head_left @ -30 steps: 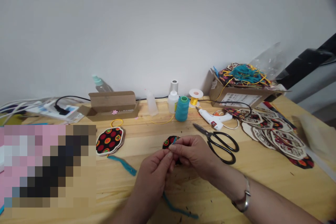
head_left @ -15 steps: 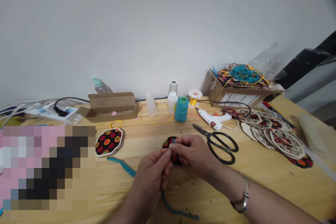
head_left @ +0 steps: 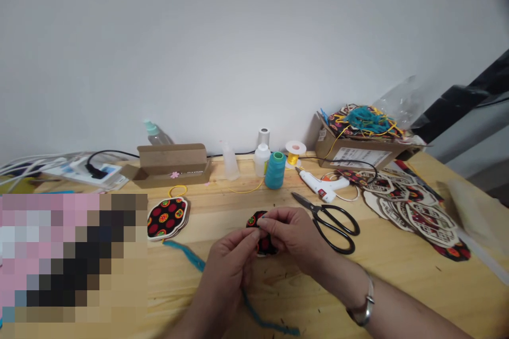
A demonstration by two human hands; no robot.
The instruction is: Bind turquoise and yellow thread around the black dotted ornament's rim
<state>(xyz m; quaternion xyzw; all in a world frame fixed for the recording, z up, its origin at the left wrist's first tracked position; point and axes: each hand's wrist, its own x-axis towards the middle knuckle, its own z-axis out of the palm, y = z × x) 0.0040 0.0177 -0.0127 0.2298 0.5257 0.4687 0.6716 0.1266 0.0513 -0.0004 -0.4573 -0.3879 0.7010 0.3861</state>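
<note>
Both hands meet at mid-table over a black floral fabric piece (head_left: pixel 266 246), which their fingers partly cover. My left hand (head_left: pixel 233 259) is closed in a pinch, and a teal yarn strand (head_left: pixel 262 320) trails from beneath it toward the front. My right hand (head_left: pixel 290 228) is also pinched, with a tiny bit of teal showing at its fingertips. Whether the fabric piece is gripped or lies on the table cannot be seen. To the left sits a stack of matching floral pieces (head_left: pixel 167 218) with a yellow loop and a teal tassel (head_left: pixel 189 257).
Black-handled scissors (head_left: pixel 336 217) lie beside my right hand, near a white glue gun (head_left: pixel 324 184). Behind stand a teal thread cone (head_left: pixel 275 171), white bottles (head_left: pixel 261 160) and a yellow cord spool (head_left: pixel 294 154). Boxes (head_left: pixel 356 156) and wooden cutouts (head_left: pixel 429 220) are at right.
The view has tilted slightly, so everything sits a little lower. My fingers remain pinched close together; the bit of teal at the right fingertips shows less.
</note>
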